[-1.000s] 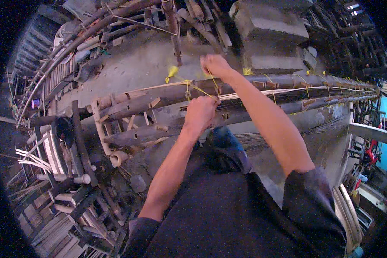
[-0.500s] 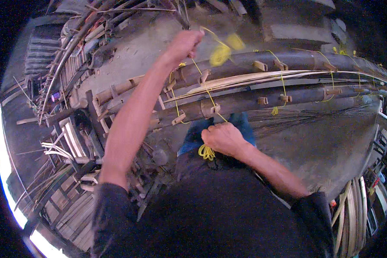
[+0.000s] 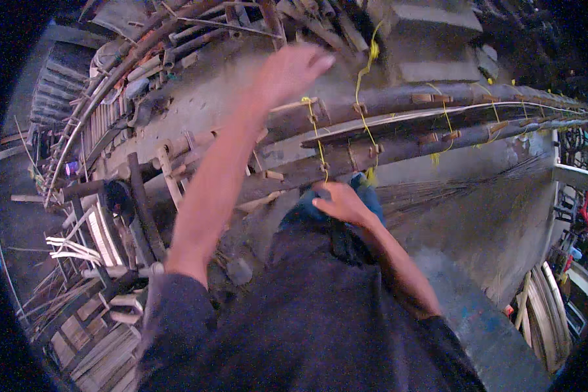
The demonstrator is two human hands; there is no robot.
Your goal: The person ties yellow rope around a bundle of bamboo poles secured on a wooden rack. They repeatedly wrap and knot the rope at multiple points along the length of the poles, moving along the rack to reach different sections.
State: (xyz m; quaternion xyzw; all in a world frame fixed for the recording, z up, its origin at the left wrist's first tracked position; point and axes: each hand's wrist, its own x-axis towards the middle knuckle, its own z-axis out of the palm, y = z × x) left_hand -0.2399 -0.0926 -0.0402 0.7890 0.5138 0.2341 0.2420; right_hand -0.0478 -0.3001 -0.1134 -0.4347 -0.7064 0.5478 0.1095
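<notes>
Two long dark poles, a far pole (image 3: 336,101) and a near pole (image 3: 294,173), run side by side across in front of me. Small wooden pegs (image 3: 376,149) sit along them, and yellow cord (image 3: 319,149) crosses between them. My right hand (image 3: 346,204) is at the near pole's close side, its fingers bent together where the cord comes down. Beyond the far pole my left hand (image 3: 294,70) is raised and smeared by motion, so its grip is unclear. To its right, a loose yellow cord end (image 3: 367,62) stretches away from the far pole.
Thin strips (image 3: 398,123) lie lengthwise between the poles. A wooden frame of posts (image 3: 137,202) stands at left, near pale sticks (image 3: 75,248). Curved slats (image 3: 545,313) lean at lower right, and a grey block (image 3: 438,39) is at the back.
My view has shifted, and the poles look different in angle. My left hand has moved a little right. The loose yellow bundles beside it and the coil below my right hand no longer show there.
</notes>
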